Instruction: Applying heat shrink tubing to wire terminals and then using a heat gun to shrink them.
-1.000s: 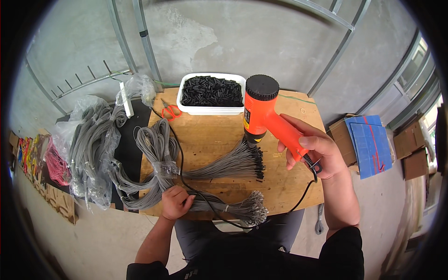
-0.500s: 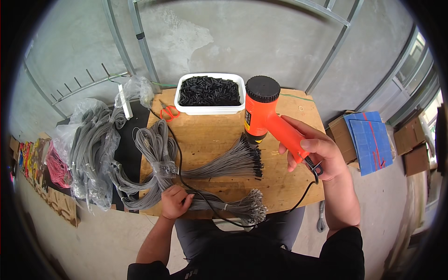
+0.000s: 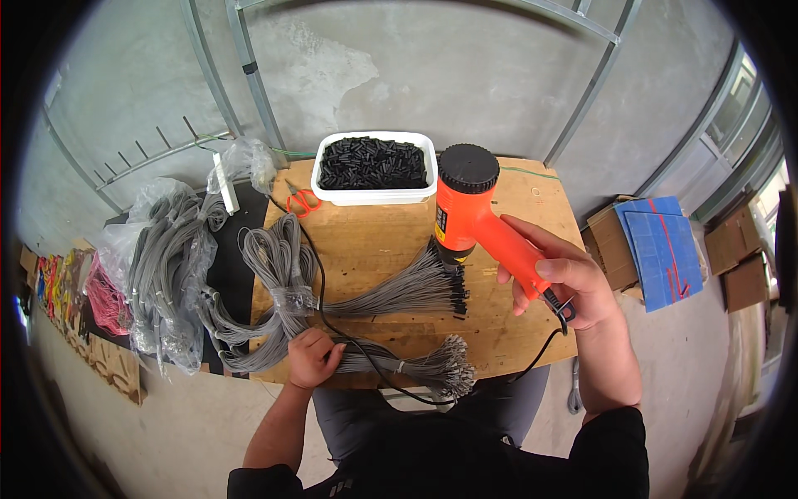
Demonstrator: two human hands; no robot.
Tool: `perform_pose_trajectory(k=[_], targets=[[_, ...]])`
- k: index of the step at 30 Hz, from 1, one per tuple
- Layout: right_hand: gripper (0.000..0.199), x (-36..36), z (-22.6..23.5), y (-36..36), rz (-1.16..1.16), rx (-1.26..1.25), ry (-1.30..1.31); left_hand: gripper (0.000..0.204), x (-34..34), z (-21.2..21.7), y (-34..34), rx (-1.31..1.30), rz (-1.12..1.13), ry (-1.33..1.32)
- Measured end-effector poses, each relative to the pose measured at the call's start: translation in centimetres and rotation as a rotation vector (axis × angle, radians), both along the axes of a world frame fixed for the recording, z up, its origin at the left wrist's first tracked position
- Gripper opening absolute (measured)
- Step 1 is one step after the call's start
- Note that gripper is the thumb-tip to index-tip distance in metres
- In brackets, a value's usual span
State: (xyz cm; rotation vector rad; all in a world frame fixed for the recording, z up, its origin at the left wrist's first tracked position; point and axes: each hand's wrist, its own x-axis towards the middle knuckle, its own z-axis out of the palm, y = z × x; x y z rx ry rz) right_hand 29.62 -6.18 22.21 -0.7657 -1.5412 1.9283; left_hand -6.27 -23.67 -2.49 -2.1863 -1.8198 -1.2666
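My right hand point(image 3: 573, 279) is wrapped around the handle of an orange heat gun point(image 3: 467, 218) with a black round cap on top. Its nozzle points down over the far end of a fanned grey cable bundle point(image 3: 391, 287) whose tips carry black sleeves point(image 3: 458, 291). My left hand point(image 3: 314, 358) is closed on a nearer grey cable bundle point(image 3: 424, 368), which has bare pale connector ends and lies along the table's front edge. A black power cord point(image 3: 349, 339) runs from the gun's handle and across the cables.
A white tub point(image 3: 374, 198) full of short black tubes stands at the back of the wooden table point(image 3: 524, 333). Orange-handled scissors point(image 3: 303, 203) lie beside it. Coiled grey cables point(image 3: 278, 258) and plastic-bagged bundles point(image 3: 166, 274) fill the left. Cardboard and blue sheets point(image 3: 661, 254) stand right.
The heat gun has dipped slightly, its nozzle lower over the black-sleeved cable tips. My left hand stays at the same place on its bundle.
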Motion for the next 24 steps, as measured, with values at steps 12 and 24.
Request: perform_pose_trajectory(k=[12, 24], targets=[[0.082, 0.7, -0.1, -0.6, 0.068, -0.02, 0.053, 0.024, 0.1, 0.0, 0.0, 0.003, 0.003, 0.001], [0.091, 1.4, -0.7, -1.4, -0.034, -0.022, 0.013, 0.024, 0.2, 0.1, 0.0, 0.006, 0.006, -0.001]])
